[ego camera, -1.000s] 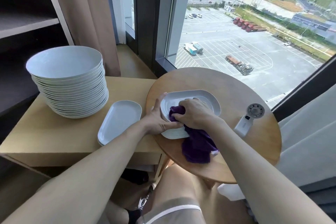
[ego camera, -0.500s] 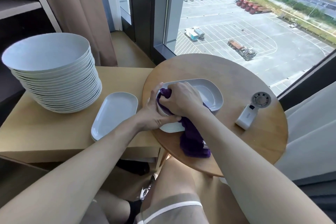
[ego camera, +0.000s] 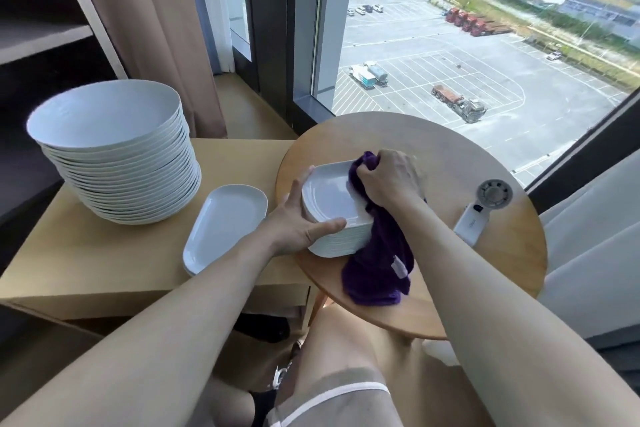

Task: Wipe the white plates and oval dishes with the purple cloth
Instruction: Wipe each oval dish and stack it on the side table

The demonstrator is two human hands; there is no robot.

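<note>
A stack of white oval dishes [ego camera: 330, 198] sits on the round wooden table [ego camera: 443, 156]. My left hand [ego camera: 298, 218] holds the stack's near left side, thumb along the front rim and fingers up the left edge. My right hand [ego camera: 388, 177] grips the bunched purple cloth [ego camera: 377, 263] and presses it on the right half of the top dish; the cloth's tail hangs down over the table. A tall stack of round white plates [ego camera: 114, 152] stands on the square side table [ego camera: 69, 253] at the left. Beside it lie separate oval dishes [ego camera: 225, 225].
A white handheld fan [ego camera: 483, 211] lies on the round table's right side. A large window and its dark frame stand just behind the table, with a brown curtain and dark shelving at the left. My knees are under the table's near edge.
My right hand has swept the cloth from the left end of the top dish toward its right and far side. My left hand keeps holding the stack, fingers now more spread. The camera has shifted.
</note>
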